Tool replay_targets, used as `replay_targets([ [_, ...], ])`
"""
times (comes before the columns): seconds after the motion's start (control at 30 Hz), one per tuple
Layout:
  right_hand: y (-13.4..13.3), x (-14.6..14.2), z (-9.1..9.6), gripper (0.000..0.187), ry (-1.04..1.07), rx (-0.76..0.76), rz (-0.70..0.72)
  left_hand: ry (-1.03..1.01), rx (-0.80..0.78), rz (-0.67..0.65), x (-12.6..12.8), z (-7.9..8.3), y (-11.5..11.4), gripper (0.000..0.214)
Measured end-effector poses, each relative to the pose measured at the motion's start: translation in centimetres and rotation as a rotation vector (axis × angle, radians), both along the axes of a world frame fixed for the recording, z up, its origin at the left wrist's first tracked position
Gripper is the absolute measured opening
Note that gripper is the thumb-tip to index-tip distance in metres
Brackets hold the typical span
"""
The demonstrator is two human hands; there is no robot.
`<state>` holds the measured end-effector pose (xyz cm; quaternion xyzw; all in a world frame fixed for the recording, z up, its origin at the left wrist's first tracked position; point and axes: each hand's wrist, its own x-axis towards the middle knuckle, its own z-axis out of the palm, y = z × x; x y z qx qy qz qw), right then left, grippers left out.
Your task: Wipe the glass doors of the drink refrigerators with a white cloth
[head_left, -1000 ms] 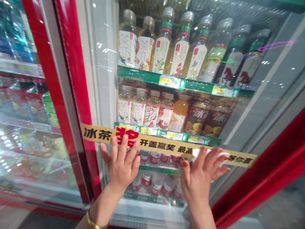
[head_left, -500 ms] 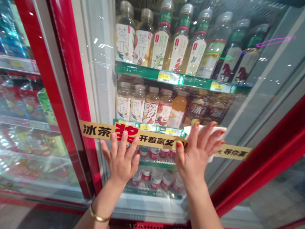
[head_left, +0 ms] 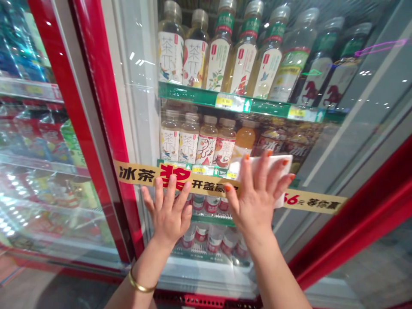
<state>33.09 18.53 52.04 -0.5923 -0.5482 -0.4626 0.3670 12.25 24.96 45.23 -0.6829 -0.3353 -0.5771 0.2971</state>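
My left hand (head_left: 170, 212) lies flat on the glass door of a drinks cooler, fingers spread and nothing in it. Its fingertips touch the yellow banner strip (head_left: 131, 174) with black and red characters. To the right, my right hand (head_left: 259, 199) presses a white cloth (head_left: 280, 201) against the glass. Those fingers are stretched out over the cloth, which covers part of the strip. Whether the cloth is fabric or paper I cannot tell. Behind the glass, tea bottles (head_left: 170, 56) stand upright on the upper shelf, with smaller bottles (head_left: 206, 143) on the shelf below.
Red door frames (head_left: 99, 86) run down the left, and another red frame (head_left: 354, 214) slants along the right. A neighbouring cooler with packaged drinks (head_left: 28, 124) is at far left. Green shelf edges (head_left: 193, 93) carry price tags. Reflections streak the glass.
My right hand and the white cloth have slid left along the glass, uncovering red digits on the strip. The left hand stays by the large red character. The whole view has shifted slightly.
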Motion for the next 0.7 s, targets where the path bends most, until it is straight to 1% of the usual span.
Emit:
replay_targets([
  [0.03,0.1,-0.8,-0.3,0.091,-0.078,-0.022,0.028,0.003,0.001,-0.002,0.0,0.0,0.0,0.07],
  [0.07,0.1,-1.4,-1.0,0.091,-0.163,-0.044,0.061,0.005,0.004,-0.005,-0.1,0.0,-0.1,0.07],
  [0.13,-0.4,-1.4,-3.2,0.088,-0.277,-0.072,0.109,0.011,0.005,-0.011,-0.1,0.1,-0.1,0.07],
  [0.17,-0.8,-0.7,-4.2,0.087,-0.275,-0.077,0.111,0.012,0.002,-0.011,-0.1,0.1,-0.1,0.071],
  [0.2,-1.2,0.5,-5.0,0.085,-0.23,-0.071,0.099,0.013,-0.001,-0.01,-0.1,0.1,-0.1,0.071],
  [0.23,-1.6,1.8,-5.2,0.083,-0.149,-0.056,0.077,0.012,-0.003,-0.008,0.0,0.0,-0.1,0.07],
  [0.27,-1.9,3.2,-5.0,0.081,-0.052,-0.036,0.054,0.011,-0.004,-0.004,0.0,0.0,-0.1,0.07],
  [0.3,-2.0,4.3,-4.4,0.079,0.04,-0.007,0.034,0.006,-0.003,0.0,0.1,0.0,-0.1,0.07],
  [0.37,-1.6,5.0,-2.4,0.077,0.154,0.053,0.012,-0.006,-0.006,0.006,0.2,-0.1,0.0,0.07],
  [0.43,-0.9,3.5,-0.7,0.078,0.141,0.072,0.021,-0.012,-0.01,0.007,0.2,-0.1,0.0,0.071],
  [0.47,-0.5,2.3,-0.4,0.08,0.092,0.061,0.035,-0.01,-0.012,0.005,0.2,-0.1,-0.1,0.071],
  [0.5,-0.3,1.0,-0.6,0.083,0.025,0.038,0.054,-0.006,-0.011,0.0,0.1,-0.1,-0.1,0.071],
  [0.53,-0.2,-0.2,-1.2,0.087,-0.048,0.011,0.074,0.002,-0.009,-0.005,0.0,0.0,-0.1,0.072],
  [0.6,-0.2,-1.0,-3.1,0.092,-0.153,-0.024,0.092,0.015,-0.007,-0.019,-0.1,0.0,-0.1,0.074],
  [0.67,-0.5,0.2,-4.6,0.091,-0.138,-0.021,0.058,0.016,-0.01,-0.038,-0.3,-0.1,0.0,0.076],
  [0.7,-0.7,1.4,-4.9,0.089,-0.086,-0.005,0.023,0.011,-0.014,-0.05,-0.4,-0.2,0.2,0.076],
])
